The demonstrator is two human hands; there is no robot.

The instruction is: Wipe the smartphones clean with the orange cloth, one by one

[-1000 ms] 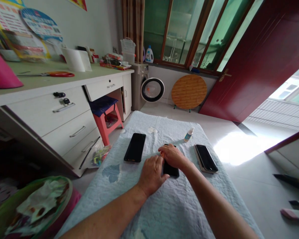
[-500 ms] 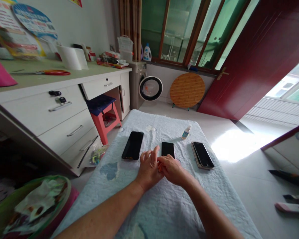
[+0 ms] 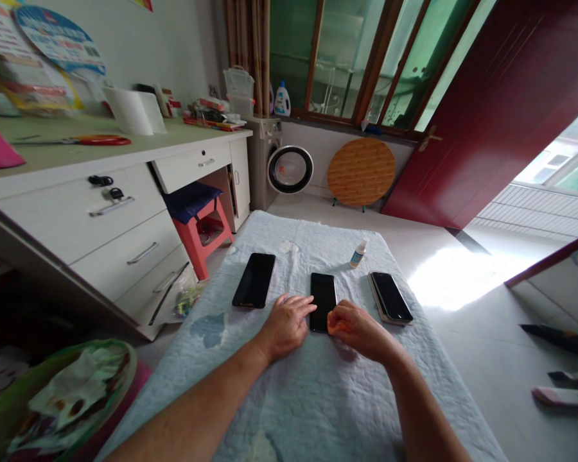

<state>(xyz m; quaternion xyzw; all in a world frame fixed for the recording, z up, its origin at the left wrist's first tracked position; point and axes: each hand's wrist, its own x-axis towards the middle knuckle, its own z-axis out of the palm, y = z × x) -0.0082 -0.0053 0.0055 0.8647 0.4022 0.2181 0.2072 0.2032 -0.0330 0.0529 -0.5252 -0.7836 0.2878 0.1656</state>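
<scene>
A black smartphone [image 3: 323,295] lies face up on the light blue cloth [image 3: 289,410], between my two hands. Along its left edge rests my left hand [image 3: 286,326], fingers stretched out and their tips at the phone's side. My right hand [image 3: 354,324] is closed around a small orange cloth [image 3: 337,323], which touches the phone's lower right edge. Further left lies a larger dark phone or tablet [image 3: 255,280]. To the right is another phone [image 3: 391,297] on top of a pale flat case or device. A small spray bottle [image 3: 359,253] stands behind, slightly tilted in view.
At the left stands a white desk [image 3: 87,224] with a paper roll [image 3: 129,110] and red-handled scissors [image 3: 103,140] on it. A pink stool [image 3: 200,237] is under the desk. A waste bin [image 3: 133,366] is at lower left. Behind are an open washing machine door [image 3: 290,169] and a round wooden tabletop [image 3: 361,171].
My hands have moved apart from each other. The left hand now lies at the phone's left edge, and the right hand has brought the orange cloth to its lower right edge.
</scene>
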